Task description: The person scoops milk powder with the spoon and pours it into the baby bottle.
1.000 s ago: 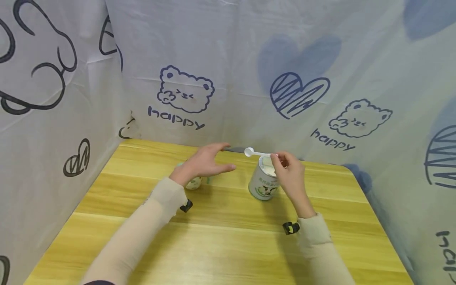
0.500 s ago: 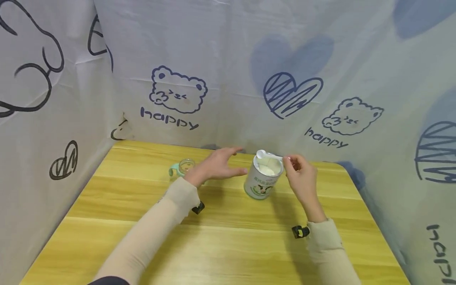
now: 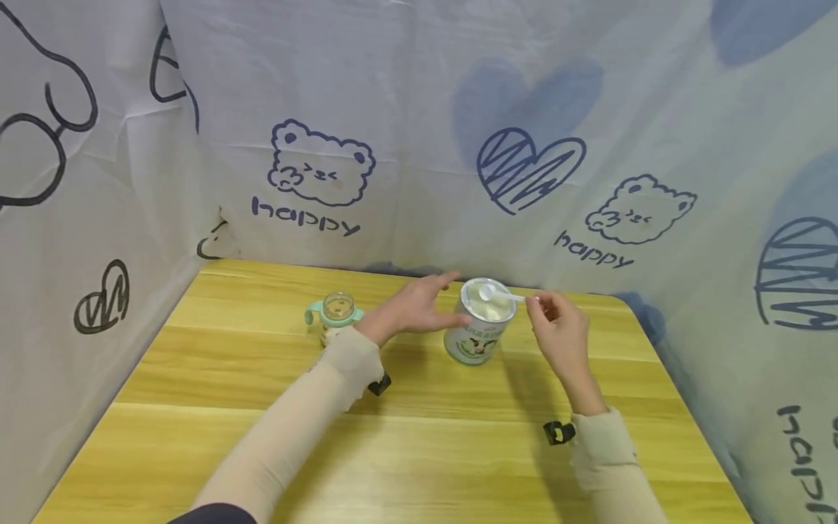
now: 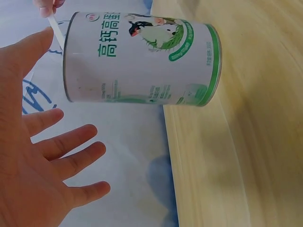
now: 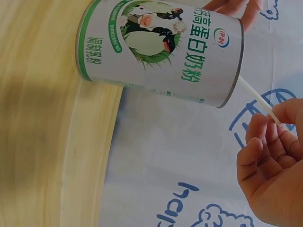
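An uncovered milk powder can (image 3: 476,343), white with a cow picture and green print, stands upright on the table with pale powder inside. By its handle end, my right hand (image 3: 563,331) pinches a white scoop (image 3: 507,295), whose bowl is over the powder at the can's mouth. My left hand (image 3: 419,306) reaches beside the can's left side, fingers spread and thumb near the rim. In the left wrist view the left hand's fingers (image 4: 71,142) are apart from the can. The right wrist view shows the scoop's handle (image 5: 258,100) between thumb and fingers.
A clear bottle (image 3: 338,309) with mint-green handles stands left of the can, partly behind my left forearm. The wooden table (image 3: 425,451) ends at a hanging cloth (image 3: 419,182) with bear and heart drawings behind and at both sides.
The scoop has gone from above and left of the can to down over the powder. My left hand has moved right, closer to the can, and the bottle has come into view.
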A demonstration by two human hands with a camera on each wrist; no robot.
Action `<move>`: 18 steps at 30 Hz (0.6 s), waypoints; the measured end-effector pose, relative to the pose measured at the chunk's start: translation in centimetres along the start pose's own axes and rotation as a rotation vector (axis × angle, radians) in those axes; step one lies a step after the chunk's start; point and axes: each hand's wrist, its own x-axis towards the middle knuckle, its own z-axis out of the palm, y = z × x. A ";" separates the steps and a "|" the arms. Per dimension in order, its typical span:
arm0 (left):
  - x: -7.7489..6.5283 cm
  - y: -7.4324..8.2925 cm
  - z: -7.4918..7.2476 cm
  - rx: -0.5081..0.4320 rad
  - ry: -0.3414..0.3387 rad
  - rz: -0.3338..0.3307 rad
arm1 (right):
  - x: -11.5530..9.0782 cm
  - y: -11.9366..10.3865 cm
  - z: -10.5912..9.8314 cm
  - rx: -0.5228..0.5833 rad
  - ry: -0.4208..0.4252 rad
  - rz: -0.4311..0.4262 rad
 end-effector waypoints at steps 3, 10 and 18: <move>0.4 0.1 0.4 0.002 -0.004 0.012 | 0.0 0.3 0.0 -0.022 -0.001 -0.001; 1.0 0.4 1.2 -0.013 -0.002 0.048 | -0.1 0.5 0.6 -0.084 -0.012 -0.042; 1.7 0.9 2.2 0.015 0.022 0.040 | -0.2 0.8 1.2 -0.149 -0.038 -0.086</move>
